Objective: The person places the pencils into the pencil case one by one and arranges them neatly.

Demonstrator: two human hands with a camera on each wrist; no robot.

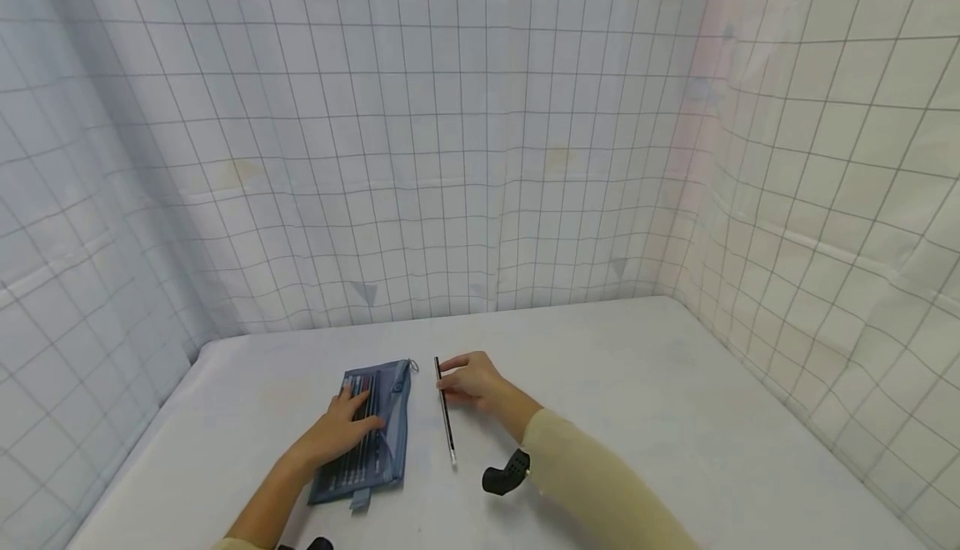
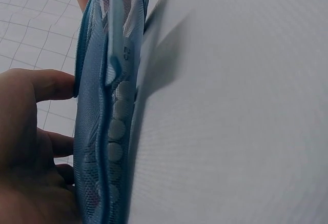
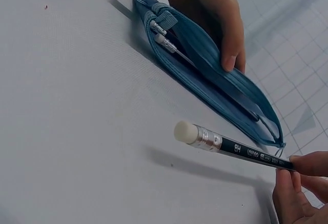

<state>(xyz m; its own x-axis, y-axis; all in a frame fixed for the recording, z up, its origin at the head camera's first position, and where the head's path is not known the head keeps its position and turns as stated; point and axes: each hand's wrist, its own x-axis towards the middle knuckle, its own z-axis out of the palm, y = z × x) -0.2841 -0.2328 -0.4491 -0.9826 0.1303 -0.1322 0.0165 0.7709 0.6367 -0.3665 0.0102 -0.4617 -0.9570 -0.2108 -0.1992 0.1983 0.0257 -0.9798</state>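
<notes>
A blue mesh pencil case [image 1: 395,429] lies on the white table, with several pencils showing through it. My left hand [image 1: 341,432] rests on top of the case, its fingers spread. In the left wrist view the end of the case [image 2: 97,126] shows pencil ends through the mesh. My right hand [image 1: 472,382] pinches a dark HB pencil [image 1: 447,427] between thumb and fingers, to the right of the case. The right wrist view shows the pencil's white eraser [image 3: 185,131] end pointing away from the fingers. The unzipped mouth of the case [image 3: 205,75] gapes, with eraser-tipped pencils inside.
The white-covered table [image 1: 600,375] spreads out on both sides of the case. A grid-patterned white curtain [image 1: 465,133] encloses the back and sides. Black wrist camera mounts [image 1: 507,473] sit on the forearms.
</notes>
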